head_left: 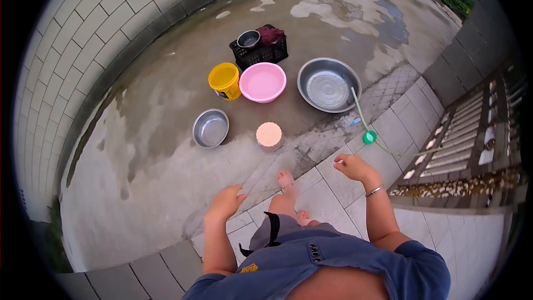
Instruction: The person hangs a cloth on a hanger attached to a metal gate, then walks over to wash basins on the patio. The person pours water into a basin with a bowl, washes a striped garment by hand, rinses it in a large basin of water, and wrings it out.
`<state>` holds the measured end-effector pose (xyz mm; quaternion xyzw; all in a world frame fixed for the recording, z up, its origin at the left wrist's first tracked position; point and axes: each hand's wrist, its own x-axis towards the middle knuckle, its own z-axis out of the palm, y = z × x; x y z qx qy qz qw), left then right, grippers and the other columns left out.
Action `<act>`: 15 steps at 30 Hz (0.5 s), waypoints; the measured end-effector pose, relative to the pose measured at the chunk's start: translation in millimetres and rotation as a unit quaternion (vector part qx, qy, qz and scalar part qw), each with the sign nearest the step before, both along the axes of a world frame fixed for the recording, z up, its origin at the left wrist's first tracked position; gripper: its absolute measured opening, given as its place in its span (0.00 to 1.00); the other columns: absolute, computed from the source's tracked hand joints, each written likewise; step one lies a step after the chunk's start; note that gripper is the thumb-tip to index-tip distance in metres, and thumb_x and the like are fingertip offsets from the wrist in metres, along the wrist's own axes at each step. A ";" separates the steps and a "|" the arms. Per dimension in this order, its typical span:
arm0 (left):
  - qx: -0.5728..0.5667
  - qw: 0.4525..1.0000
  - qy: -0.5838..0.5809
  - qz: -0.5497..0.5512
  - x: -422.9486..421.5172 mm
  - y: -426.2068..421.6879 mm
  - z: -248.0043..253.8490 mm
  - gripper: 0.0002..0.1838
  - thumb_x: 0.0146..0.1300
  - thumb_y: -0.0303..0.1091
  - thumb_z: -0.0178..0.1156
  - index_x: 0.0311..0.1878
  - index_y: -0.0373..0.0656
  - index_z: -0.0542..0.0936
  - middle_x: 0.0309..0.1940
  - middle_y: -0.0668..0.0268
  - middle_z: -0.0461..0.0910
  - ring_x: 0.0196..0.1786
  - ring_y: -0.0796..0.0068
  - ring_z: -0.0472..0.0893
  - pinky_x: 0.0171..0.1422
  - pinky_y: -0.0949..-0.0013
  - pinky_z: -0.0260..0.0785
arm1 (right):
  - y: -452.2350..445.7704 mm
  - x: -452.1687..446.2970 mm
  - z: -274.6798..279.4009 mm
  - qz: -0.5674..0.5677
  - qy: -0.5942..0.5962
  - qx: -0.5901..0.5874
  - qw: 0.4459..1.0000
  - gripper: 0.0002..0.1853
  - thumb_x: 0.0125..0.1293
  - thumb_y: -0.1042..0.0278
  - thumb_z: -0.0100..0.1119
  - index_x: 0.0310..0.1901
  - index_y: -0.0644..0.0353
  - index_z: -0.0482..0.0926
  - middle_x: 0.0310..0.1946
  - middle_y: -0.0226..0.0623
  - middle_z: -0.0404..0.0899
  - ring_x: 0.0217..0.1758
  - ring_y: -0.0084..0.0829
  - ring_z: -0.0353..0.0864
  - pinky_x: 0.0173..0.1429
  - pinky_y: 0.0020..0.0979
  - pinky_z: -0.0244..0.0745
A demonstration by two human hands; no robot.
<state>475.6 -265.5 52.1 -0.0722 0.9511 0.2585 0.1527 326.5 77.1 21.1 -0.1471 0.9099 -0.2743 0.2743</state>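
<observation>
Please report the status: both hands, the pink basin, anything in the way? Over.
Left hand, right hand: raised, both empty. Pink basin: on ground, looks empty, beside yellow bucket. Possibly in the way: peach-topped round object, between hands and basin.

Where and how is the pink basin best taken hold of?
I would grip the pink basin by its flared rim, at the near and right edges, coming from your side. It stands upright and is free there; the yellow bucket crowds its left, the black crate its back.
</observation>
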 end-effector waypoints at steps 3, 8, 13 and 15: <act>-0.049 0.994 -0.088 0.036 -56.0 -23.0 -0.5 0.17 0.55 0.40 0.55 0.45 0.41 0.75 0.41 0.52 0.75 0.46 0.54 0.73 0.49 0.59 0.65 | -24.2 -55.7 -30.2 0.008 -0.022 -0.028 0.999 0.14 0.56 0.60 0.54 0.40 0.61 0.75 0.32 0.46 0.78 0.36 0.42 0.78 0.41 0.35 0.71; -0.073 0.996 -0.042 0.020 -178.1 -51.0 -11.3 0.16 0.55 0.39 0.55 0.44 0.41 0.74 0.39 0.53 0.76 0.44 0.53 0.73 0.47 0.59 0.65 | -53.6 -159.3 -61.3 0.018 -0.050 0.025 0.998 0.15 0.55 0.59 0.53 0.39 0.61 0.75 0.35 0.47 0.77 0.41 0.43 0.76 0.45 0.37 0.69; -0.054 0.998 -0.038 -0.010 -269.5 -71.4 -17.7 0.15 0.56 0.39 0.54 0.42 0.41 0.73 0.38 0.54 0.75 0.42 0.53 0.74 0.44 0.58 0.66 | -78.4 -232.0 -83.5 0.003 -0.067 0.028 0.997 0.15 0.55 0.59 0.53 0.39 0.61 0.75 0.35 0.46 0.78 0.40 0.43 0.76 0.44 0.36 0.70; -0.049 0.998 -0.029 -0.023 -299.3 -87.0 -26.2 0.14 0.56 0.39 0.54 0.41 0.40 0.73 0.37 0.54 0.75 0.41 0.53 0.74 0.41 0.57 0.67 | -90.4 -260.3 -94.3 0.001 -0.112 0.053 0.992 0.16 0.55 0.58 0.53 0.39 0.61 0.75 0.34 0.46 0.78 0.40 0.43 0.76 0.44 0.35 0.70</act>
